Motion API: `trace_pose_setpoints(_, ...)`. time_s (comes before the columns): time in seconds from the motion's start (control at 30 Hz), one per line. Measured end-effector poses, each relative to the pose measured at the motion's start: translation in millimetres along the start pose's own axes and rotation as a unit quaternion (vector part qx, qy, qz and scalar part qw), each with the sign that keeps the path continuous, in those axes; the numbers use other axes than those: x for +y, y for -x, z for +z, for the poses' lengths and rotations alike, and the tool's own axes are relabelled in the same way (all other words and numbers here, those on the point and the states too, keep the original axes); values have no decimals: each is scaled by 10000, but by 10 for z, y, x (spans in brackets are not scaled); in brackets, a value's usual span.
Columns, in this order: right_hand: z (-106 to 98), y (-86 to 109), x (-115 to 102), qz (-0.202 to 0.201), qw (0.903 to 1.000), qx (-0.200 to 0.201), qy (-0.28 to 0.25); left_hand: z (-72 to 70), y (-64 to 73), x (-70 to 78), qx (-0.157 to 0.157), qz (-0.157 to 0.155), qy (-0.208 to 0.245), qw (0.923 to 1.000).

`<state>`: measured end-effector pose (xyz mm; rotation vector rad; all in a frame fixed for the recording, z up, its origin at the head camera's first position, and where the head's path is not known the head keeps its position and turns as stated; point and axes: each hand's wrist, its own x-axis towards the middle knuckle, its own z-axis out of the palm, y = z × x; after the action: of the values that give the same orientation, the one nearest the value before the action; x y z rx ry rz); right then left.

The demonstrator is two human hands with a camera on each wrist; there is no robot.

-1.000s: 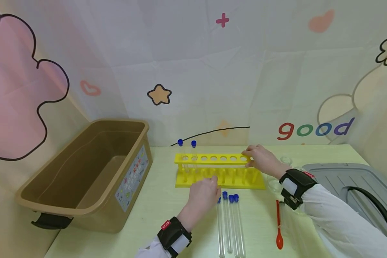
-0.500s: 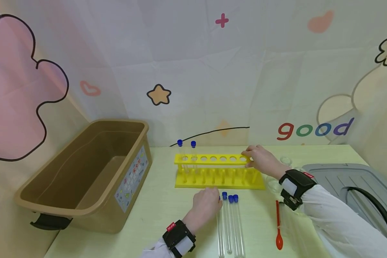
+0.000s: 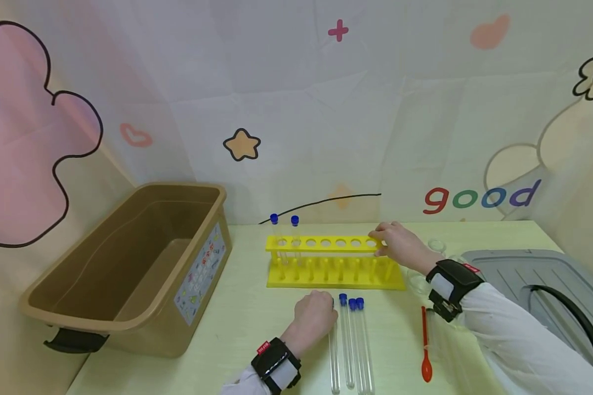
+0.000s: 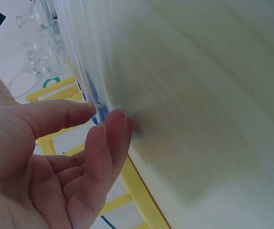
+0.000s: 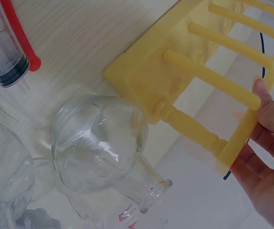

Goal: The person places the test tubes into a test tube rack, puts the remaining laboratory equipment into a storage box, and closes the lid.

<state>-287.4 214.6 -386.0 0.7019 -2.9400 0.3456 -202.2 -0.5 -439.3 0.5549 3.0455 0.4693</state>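
Observation:
My left hand [image 3: 315,318] is at the capped ends of several glass test tubes lying on the table, its thumb and fingertips pinching the blue cap [image 4: 101,112] of the leftmost test tube [image 3: 334,359]. The other tubes [image 3: 359,351] lie side by side just right of it. Behind them stands a yellow test tube rack [image 3: 336,282], with two blue-capped tubes [image 3: 295,220] upright in its left-end holes. At the rack's right end, my right hand [image 3: 400,245] grips the top bar, thumb on one side and fingers on the other in the right wrist view.
A deep brown bin [image 3: 202,296] stands at the left. Right of the rack are clear glass flasks [image 5: 99,143], a syringe [image 5: 5,47] and a red spoon-like tool [image 3: 426,367]. A grey lid [image 3: 519,269] with a black handle lies at the far right.
My left hand has drawn back from the rack's front toward me, and its fingers have come onto the leftmost tube's cap. That tube has shifted slightly. The right hand stays on the rack.

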Motion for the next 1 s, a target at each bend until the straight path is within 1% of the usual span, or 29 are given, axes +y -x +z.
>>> trace_pose_setpoints(0.1, 6, -10, 8, 27, 10000, 11, 18, -4, 7, 4, 32, -171, 51, 9998)
trace_pose_setpoints(0.2, 5, -13, 10, 10, 10000, 38, 31, 9, 3, -2, 130, -295, 153, 9994)
trace_pose_setpoints(0.3, 3, -12, 8, -14, 10000, 46, 13, 29, -4, -20, 216, -369, 358, 9984)
trace_pose_setpoints(0.4, 0, -8, 2, -57, 10000, 48, -1, 23, -7, -37, 201, -423, 598, 9971)
trace_pose_setpoints(0.53, -6, 0, -1, -105, 9999, 86, 19, -30, -13, -53, 158, -441, 722, 9963)
trace_pose_setpoints(0.8, 0, 5, -3, -90, 9999, 44, -5, -138, -38, -82, 187, -408, 688, 9966)
trace_pose_setpoints(1.0, 9, -4, 3, -81, 10000, 8, 11, -219, -56, -100, 222, -508, 859, 9948)
